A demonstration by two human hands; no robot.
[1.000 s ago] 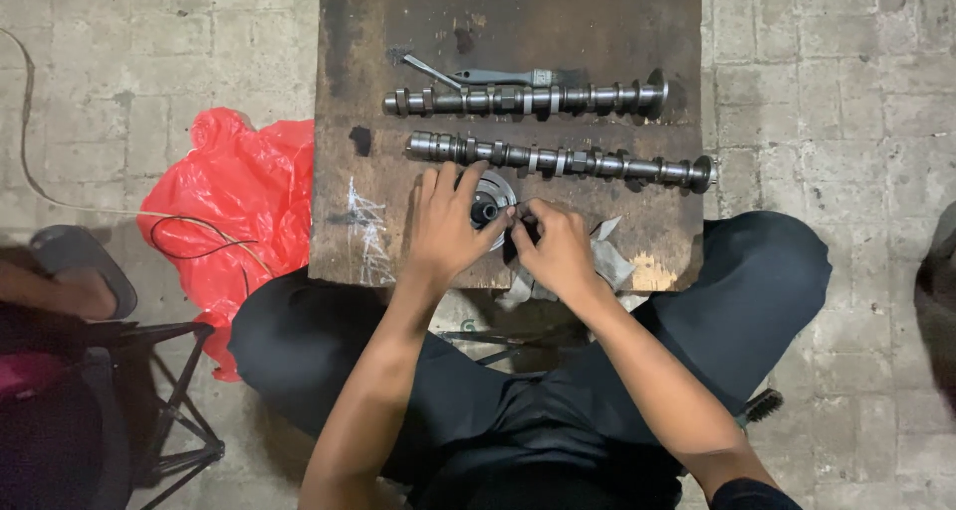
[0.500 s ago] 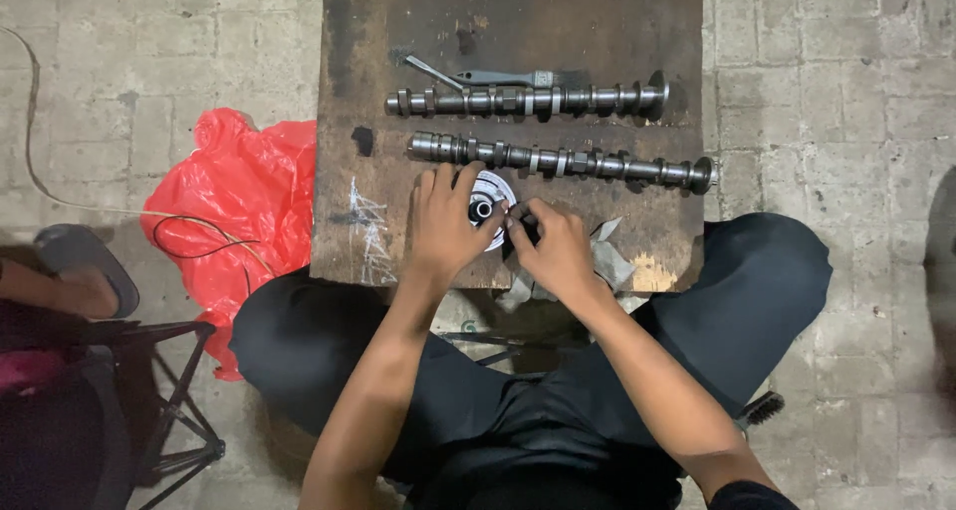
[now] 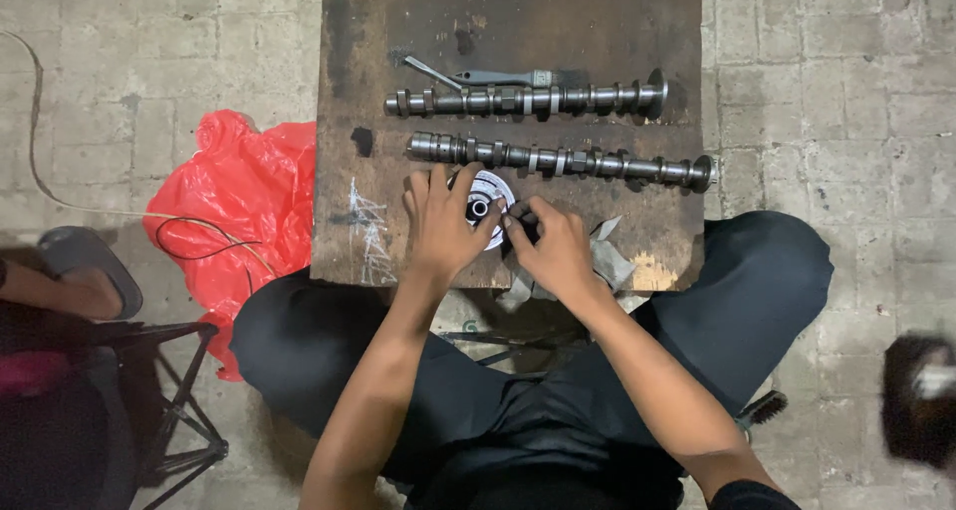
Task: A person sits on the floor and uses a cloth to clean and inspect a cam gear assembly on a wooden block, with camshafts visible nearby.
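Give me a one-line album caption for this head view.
Both hands, left hand and right hand, on a round white-faced part beside two camshafts on a dark board.

Both forearms are angled toward twelve o'clock; the left hand [image 3: 441, 227] is spread flat, the right hand [image 3: 554, 251] curled, fingertips pinched.

Dull metal camshafts [image 3: 558, 159] on rough, stained wooden board [image 3: 358, 221]
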